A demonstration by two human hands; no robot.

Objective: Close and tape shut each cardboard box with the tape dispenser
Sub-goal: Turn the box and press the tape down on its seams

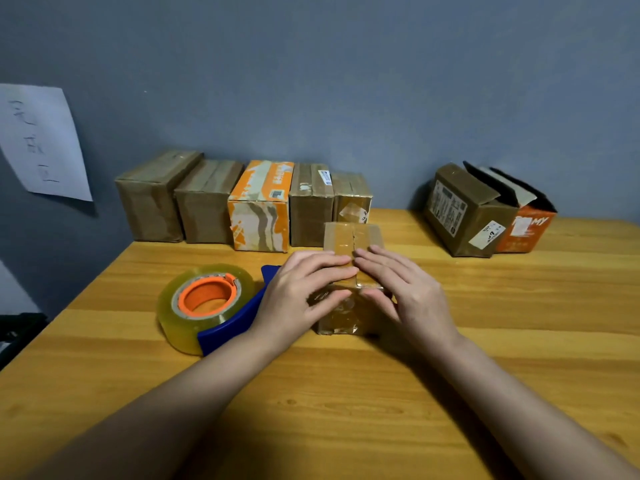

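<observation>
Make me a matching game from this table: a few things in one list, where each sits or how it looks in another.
Things:
1. tape roll
2. small box
3. orange-and-white box
4. open boxes

Descriptions:
A. under both hands
B. far right, flaps up
C. left of the hands, on a blue holder
D. middle of the back row

Pairs: 1-C, 2-A, 3-D, 4-B

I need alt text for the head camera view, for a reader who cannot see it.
Both hands, left hand and right hand, press flat on a small taped brown cardboard box on a wooden table. A blue tape dispenser with a clear roll lies left; five closed boxes line the wall, and two open-flapped boxes stand right.
</observation>
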